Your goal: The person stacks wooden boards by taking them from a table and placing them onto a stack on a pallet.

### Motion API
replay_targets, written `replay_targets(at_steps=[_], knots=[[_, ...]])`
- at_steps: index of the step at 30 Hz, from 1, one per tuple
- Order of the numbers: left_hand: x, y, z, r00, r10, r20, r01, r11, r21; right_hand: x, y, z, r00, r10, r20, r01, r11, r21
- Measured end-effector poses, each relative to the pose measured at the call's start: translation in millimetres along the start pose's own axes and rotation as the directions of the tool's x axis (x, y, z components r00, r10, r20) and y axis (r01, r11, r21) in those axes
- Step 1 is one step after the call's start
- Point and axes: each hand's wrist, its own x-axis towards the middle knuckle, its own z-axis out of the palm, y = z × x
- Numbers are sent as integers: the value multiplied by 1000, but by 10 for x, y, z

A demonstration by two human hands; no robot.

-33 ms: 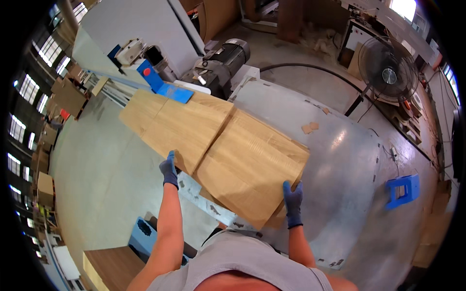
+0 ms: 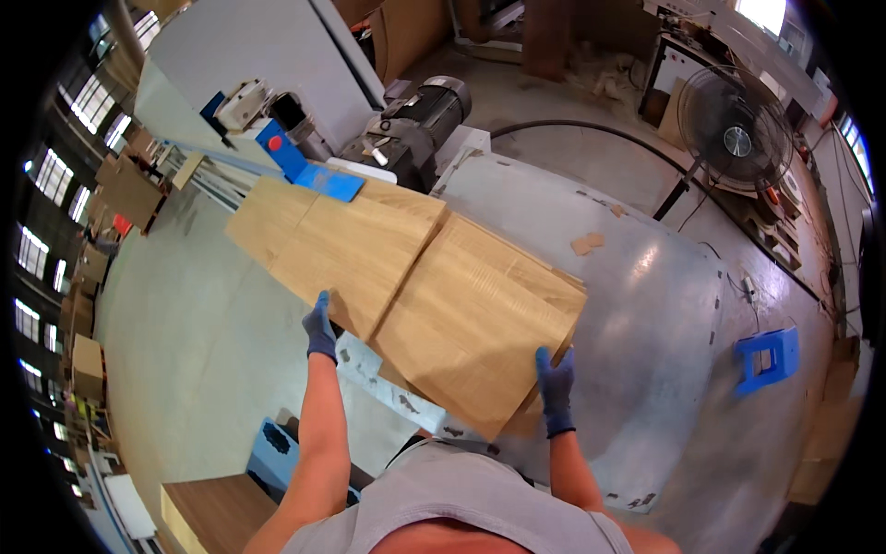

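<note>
Gripping the near wooden board [image 2: 480, 323] at both of its near corners, with both hands in dark blue gloves. Left hand [image 2: 320, 331] closing over the board's left edge, fingers curled onto the wood, thumb hidden beneath. Right hand [image 2: 556, 386] clamping the lower right corner, fingers wrapped around the edge and pressed together on it. Lying tilted across the middle of the view, that board, overlapping the end of a second, longer board [image 2: 323, 231] running away up and to the left. Resting beyond both, on the grey machine table [image 2: 637, 305], a blue plastic guard [image 2: 328, 180] touching the far board's upper edge, and behind it a dark motor [image 2: 415, 125]. Lying on the table to the right, well apart from the boards, a small wood scrap [image 2: 586, 243]. Standing on the floor at the right, a blue stool [image 2: 766, 355]; farther back, a floor fan [image 2: 736, 138]. Sitting at the lower left, beside the left forearm, a stack of brown panels [image 2: 217, 512] and a blue bin [image 2: 277, 452].
</note>
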Motion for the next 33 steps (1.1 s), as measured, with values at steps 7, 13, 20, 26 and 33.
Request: replay_targets(at_steps=[7,13,20,26,33], knots=[[-251,-624,-251,891,21,453,196,883,-427,-26,-51,201,993,19,-118,-25,999,-48],[-1886,-672,-179,853,-160,497,221,973,-67,58,170,171,993,0,-121,0,1000,-4],[-1865,-138,-345,755,182,630,-553,693,462,116,278,-166,991,90,99,-111,965,238],[-11,252,-401,973,231,-30,-218,949,228,61,-70,-257,926,240,290,-360,791,494],[283,-177,-377,772,-27,635,387,813,-436,54,-157,-6,968,183,173,-235,905,354]])
